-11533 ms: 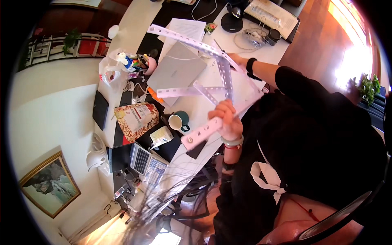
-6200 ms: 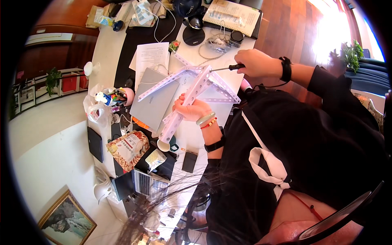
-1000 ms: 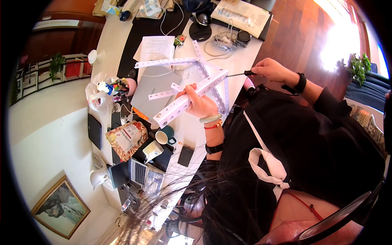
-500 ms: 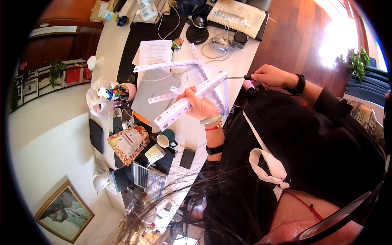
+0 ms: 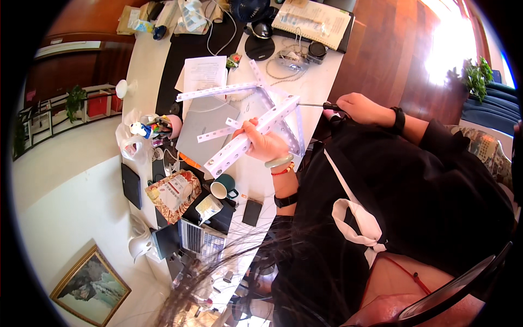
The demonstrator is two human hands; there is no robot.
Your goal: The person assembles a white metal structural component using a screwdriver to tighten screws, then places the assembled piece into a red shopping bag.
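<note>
Gripping perforated frame point(image 5: 279, 115) and screwdriver point(image 5: 330, 107), hands point(image 5: 263, 144) point(image 5: 357, 108) curled, apart

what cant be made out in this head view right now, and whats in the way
All in the head view:
- Tip of the slim, black-handled screwdriver at the pale, hole-punched bar: too small to tell what it meets.
- Most of its handle: covered by the right hand.
- Bar's middle: partly behind the left hand.
- Dark blue round object: cut off by the upper edge.
</note>
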